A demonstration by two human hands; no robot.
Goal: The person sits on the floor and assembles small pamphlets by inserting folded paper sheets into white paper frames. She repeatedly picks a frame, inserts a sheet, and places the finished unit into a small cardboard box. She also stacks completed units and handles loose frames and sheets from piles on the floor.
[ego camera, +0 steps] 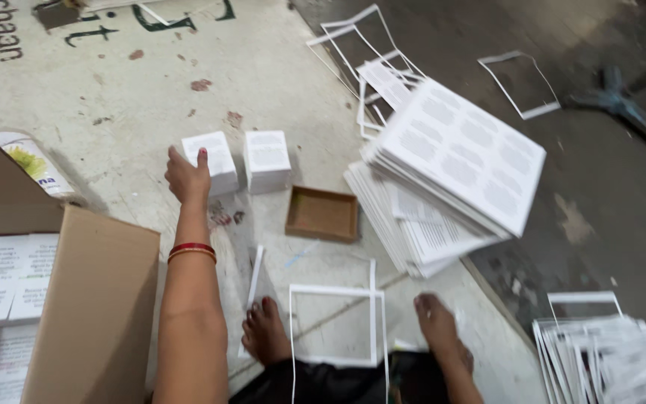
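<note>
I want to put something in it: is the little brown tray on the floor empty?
Empty. The small brown tray lies open side up, and only its bare brown bottom shows inside.

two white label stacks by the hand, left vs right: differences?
The left stack has the left hand on its near-left corner; the right stack stands untouched. The left stack sits turned at a slight angle; the right stack sits squarer to the view and nearer the brown tray. Both are white, blocky, similar in size, with printed top faces, standing on the floor.
</note>
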